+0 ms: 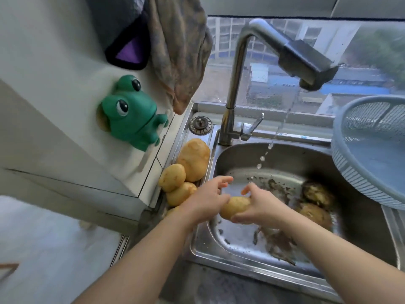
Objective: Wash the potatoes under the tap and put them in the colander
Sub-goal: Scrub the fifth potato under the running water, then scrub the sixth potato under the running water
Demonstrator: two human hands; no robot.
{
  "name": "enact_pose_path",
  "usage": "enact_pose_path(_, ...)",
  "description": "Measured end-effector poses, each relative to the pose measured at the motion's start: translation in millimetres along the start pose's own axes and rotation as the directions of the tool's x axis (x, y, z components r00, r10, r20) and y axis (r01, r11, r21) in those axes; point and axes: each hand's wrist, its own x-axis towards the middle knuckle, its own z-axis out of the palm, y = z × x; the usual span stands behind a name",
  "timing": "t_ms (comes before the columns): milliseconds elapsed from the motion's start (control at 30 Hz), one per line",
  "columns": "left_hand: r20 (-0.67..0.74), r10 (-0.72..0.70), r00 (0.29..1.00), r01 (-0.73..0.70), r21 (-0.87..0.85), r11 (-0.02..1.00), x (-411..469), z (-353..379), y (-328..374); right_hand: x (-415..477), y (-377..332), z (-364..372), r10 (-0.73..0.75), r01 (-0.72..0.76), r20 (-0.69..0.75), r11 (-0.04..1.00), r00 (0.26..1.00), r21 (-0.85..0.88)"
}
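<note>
1. right hand (260, 208) curls round a potato (235, 207) over the sink's (241, 268) left side; left hand (208, 194) presses its end, fingers stretched out.
2. the tap (238, 69) runs thin, and the stream falls just beyond the hands.
3. the colander (350, 178) at the sink's right edge shows nothing inside, so probably most is left to do: a pile of potatoes (186, 170) sits on the left rim and muddy potatoes (315, 202) lie in the basin.
</note>
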Motion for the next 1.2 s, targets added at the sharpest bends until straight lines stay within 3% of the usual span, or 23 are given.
enact_pose_path(233,-0.101,0.167,0.981,-0.140,0.231,0.963,-50,-44,-41,1,-65,15,-0.252,0.258,-0.113,0.965,0.961,0.042)
enact_pose_path(433,-0.291,0.186,0.939,-0.063,0.386,0.920,-66,-43,-76,8,-91,38,-0.405,0.416,-0.136,0.907,0.904,0.063)
enact_pose_path(633,-0.335,0.193,0.922,0.018,0.536,0.844,-62,-42,-82,14,-92,49,-0.409,0.436,-0.221,0.895,0.885,0.090)
enact_pose_path(800,-0.355,0.199,0.914,0.070,0.619,0.782,-60,-43,-77,18,-87,47,-0.412,0.436,-0.209,0.896,0.887,0.084)
enact_pose_path(1033,-0.355,0.240,0.904,0.032,0.614,0.789,-58,-42,-72,17,-78,39,-0.433,0.456,-0.179,0.882,0.884,0.120)
enact_pose_path(1200,-0.340,0.432,0.835,-0.155,0.607,0.779,-55,-32,-47,10,-61,25,-0.434,0.451,-0.136,0.882,0.890,0.138)
